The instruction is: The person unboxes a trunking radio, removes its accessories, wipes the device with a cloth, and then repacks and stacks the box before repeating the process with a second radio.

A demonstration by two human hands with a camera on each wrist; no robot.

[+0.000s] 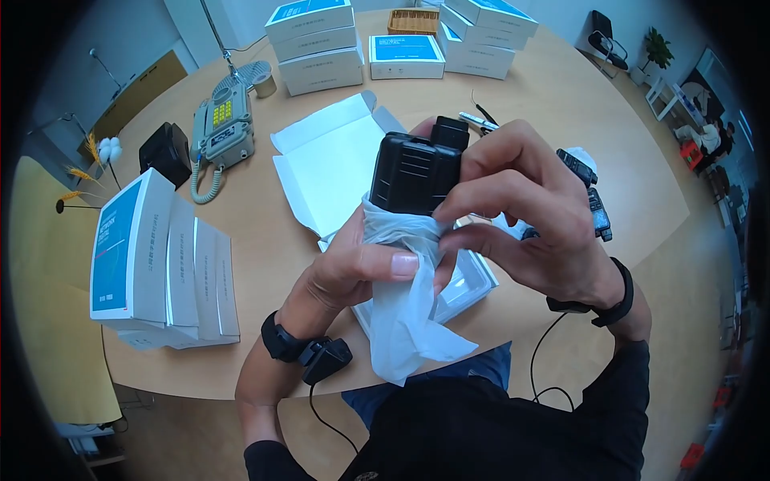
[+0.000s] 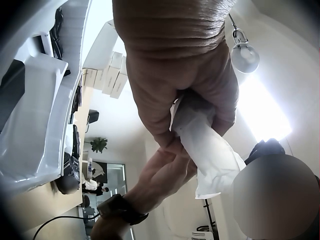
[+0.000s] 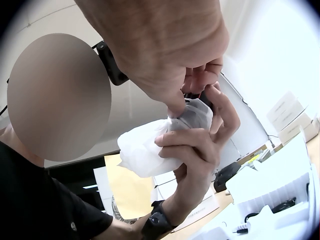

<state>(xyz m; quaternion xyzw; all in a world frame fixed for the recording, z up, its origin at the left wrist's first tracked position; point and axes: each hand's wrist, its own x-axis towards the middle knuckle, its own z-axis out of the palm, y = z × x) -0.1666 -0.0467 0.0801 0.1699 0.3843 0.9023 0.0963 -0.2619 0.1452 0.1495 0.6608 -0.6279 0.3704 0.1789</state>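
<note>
Black device [image 1: 415,172] is up in the air over the open box [image 1: 321,156], knobby top end bare, lower end in a white wrapper [image 1: 401,272] whose loose tail hangs toward the person. Left hand [image 1: 353,260] holds it from below, fingers and thumb clamped round the wrapped part. Right hand [image 1: 533,212] has curled fingers, thumb and forefinger pinching the wrapper's edge beside the device; remaining fingers bent, their tips partly hidden.

Open box is on the table [image 1: 265,232], lid flap back, clear plastic tray [image 1: 472,282] at its near end; right wrist view shows a black cable [image 3: 285,205] inside.

Left of the open box: row of white-and-blue boxes [image 1: 152,256]. Beyond that, also left: black case [image 1: 164,154] and grey telephone [image 1: 224,124] with coiled cord. Behind the open box: left stack of boxes [image 1: 317,52], single flat box [image 1: 407,60], right stack of boxes [image 1: 481,40], wicker basket [image 1: 413,22] between the stacks. Right of the open box: two black handheld radios [image 1: 598,213], just past the right hand.
</note>
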